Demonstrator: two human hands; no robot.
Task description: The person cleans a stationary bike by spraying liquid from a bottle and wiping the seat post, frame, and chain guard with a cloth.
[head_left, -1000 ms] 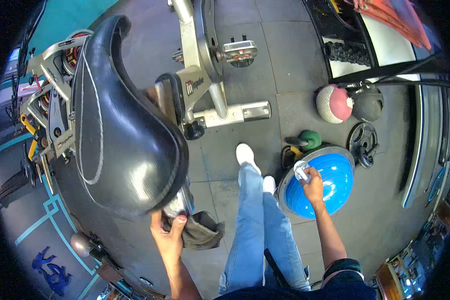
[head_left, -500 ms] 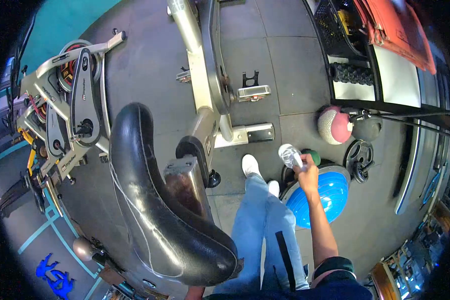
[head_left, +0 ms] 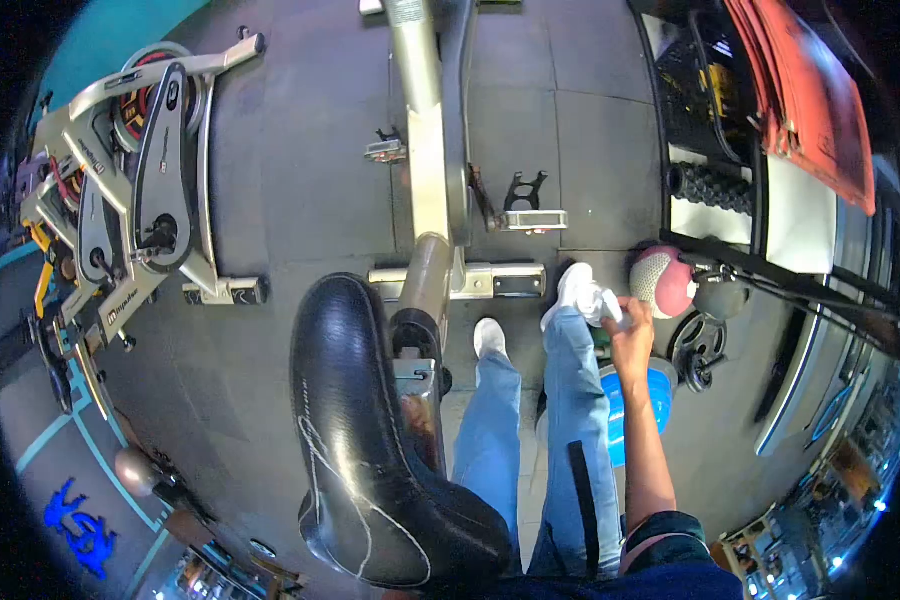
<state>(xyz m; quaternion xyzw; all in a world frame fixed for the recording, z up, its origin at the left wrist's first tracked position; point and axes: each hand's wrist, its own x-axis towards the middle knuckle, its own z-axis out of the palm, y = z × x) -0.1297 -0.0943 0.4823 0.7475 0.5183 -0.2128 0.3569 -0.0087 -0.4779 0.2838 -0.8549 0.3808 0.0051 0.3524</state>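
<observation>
My right hand (head_left: 632, 340) is closed on a small white item (head_left: 608, 304), too small and bright to make out fully, held beside my right shoe (head_left: 574, 290). Below that hand is a blue half-ball balance trainer (head_left: 650, 392), partly covered by my forearm and leg. A black bike saddle (head_left: 370, 430) fills the lower middle of the view. My left hand is hidden; only a sliver of skin shows under the saddle's lower edge.
Exercise bikes (head_left: 160, 190) stand at the left. The near bike's frame (head_left: 426, 160) rises ahead. To the right are a pink ball (head_left: 662, 284), a weight plate (head_left: 698, 345), a rack with a foam roller (head_left: 712, 188) and red mats (head_left: 810, 100).
My right foot has stepped forward beside my right hand. The saddle and near bike appear shifted right, and more of the blue trainer is covered by my leg.
</observation>
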